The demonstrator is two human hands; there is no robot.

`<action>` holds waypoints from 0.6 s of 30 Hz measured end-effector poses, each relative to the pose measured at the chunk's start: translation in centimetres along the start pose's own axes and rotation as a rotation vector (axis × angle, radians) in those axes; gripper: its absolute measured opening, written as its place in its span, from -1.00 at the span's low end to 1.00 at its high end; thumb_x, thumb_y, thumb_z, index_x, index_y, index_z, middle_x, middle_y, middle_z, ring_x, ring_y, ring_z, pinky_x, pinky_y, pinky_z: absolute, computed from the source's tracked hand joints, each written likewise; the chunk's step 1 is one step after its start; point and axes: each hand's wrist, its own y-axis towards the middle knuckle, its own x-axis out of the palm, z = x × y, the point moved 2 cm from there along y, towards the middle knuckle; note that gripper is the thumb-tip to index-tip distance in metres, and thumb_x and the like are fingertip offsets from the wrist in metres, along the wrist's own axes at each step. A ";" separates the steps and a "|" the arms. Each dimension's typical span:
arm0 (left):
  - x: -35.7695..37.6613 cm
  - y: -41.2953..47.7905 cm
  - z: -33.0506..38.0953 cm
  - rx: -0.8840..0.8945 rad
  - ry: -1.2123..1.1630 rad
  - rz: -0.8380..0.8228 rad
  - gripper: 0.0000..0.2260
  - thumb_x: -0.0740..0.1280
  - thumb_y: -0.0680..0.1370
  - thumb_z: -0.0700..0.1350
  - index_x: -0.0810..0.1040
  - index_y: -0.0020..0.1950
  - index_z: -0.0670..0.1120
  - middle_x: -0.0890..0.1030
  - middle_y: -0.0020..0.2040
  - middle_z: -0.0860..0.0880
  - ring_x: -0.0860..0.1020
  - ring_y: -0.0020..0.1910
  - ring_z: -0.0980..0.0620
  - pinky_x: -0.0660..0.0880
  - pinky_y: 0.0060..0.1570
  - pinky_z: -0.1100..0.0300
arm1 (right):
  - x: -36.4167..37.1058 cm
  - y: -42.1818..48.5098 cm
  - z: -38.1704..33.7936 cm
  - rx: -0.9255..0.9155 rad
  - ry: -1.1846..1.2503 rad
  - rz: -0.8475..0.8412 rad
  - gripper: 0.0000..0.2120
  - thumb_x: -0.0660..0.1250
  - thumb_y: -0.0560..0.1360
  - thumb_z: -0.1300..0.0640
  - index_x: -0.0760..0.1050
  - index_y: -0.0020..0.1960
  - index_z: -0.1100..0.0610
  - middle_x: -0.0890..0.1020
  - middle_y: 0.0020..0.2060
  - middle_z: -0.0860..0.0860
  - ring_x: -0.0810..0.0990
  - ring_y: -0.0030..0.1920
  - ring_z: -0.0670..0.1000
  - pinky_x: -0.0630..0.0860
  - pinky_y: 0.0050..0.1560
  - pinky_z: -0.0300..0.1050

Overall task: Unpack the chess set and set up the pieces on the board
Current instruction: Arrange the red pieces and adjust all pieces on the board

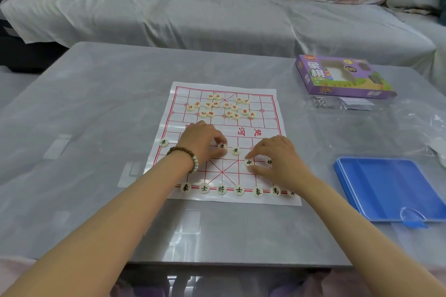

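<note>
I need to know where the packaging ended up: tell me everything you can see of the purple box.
The purple box is flat, rectangular, cardboard by its look, its top printed with pale Chinese characters, the letters XIANG QI and a green picture. It lies flat and skewed at the table's far right, beyond the board's far right corner, and looks shut. Nothing rests on it; a small silvery packet lies just in front.

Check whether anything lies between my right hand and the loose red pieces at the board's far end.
Nothing visible does. Between the right hand, which pinches a black piece, and the red pieces lies only bare board. The left hand grips a second black piece, off that line.
</note>
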 end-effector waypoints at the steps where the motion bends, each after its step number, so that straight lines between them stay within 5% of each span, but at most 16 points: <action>1: 0.0 0.0 -0.2 -0.011 -0.018 0.012 -0.73 0.33 0.48 0.12 0.55 0.15 0.12 0.57 0.07 0.11 0.39 0.12 0.06 0.33 0.16 0.12 | 0.0 0.0 0.0 0.010 0.003 0.015 -0.78 0.34 0.46 -0.14 0.55 0.09 -0.15 0.54 0.12 -0.18 0.36 0.20 -0.11 0.10 0.42 -0.08; 18: 0.0 -0.4 -0.4 -0.062 -0.142 0.058 -0.74 0.39 0.44 0.10 0.59 0.10 0.10 0.61 -0.04 0.13 0.43 0.08 0.08 0.37 0.10 0.17 | 0.2 0.0 0.7 -0.007 0.030 -0.007 -0.73 0.35 0.44 -0.17 0.53 0.12 -0.18 0.54 0.10 -0.18 0.41 0.16 -0.09 0.16 0.18 -0.26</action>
